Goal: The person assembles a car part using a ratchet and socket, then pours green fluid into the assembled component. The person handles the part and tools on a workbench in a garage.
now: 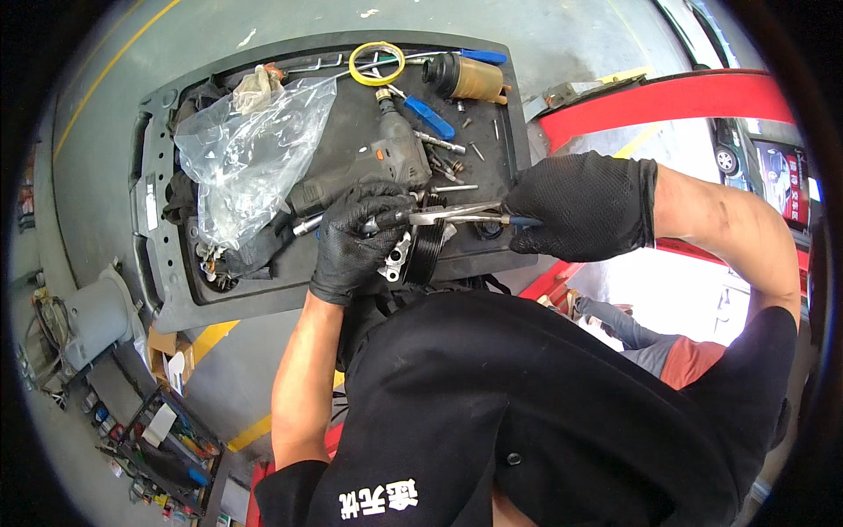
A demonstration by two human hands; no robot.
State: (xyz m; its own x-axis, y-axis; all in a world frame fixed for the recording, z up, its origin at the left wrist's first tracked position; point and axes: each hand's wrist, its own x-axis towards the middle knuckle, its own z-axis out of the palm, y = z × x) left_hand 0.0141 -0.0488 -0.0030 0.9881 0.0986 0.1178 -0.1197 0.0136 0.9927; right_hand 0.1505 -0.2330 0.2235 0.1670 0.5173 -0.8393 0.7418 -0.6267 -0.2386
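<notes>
Both hands wear black textured gloves. My left hand (358, 235) is closed around a metal part, probably a pump, with a black ribbed pulley (427, 244) and a silver bracket (394, 261) beside it. My right hand (581, 209) is closed on the dark-blue-handled end of a long metal tool that looks like pliers (470, 212). The tool's shiny shafts reach left across the top of the pulley, close to my left fingers. Its far tip is partly hidden by the left hand. A black-grey power drill (386, 158) lies just beyond my left hand.
The black tray-like bench top (307, 285) carries a clear plastic bag (255, 167), yellow tape ring (377, 64), blue-handled screwdriver (428, 118), amber reservoir (465, 77) and several bolts. A red lift beam (667, 107) stands at right. Another person's legs (615, 321) show behind my right arm.
</notes>
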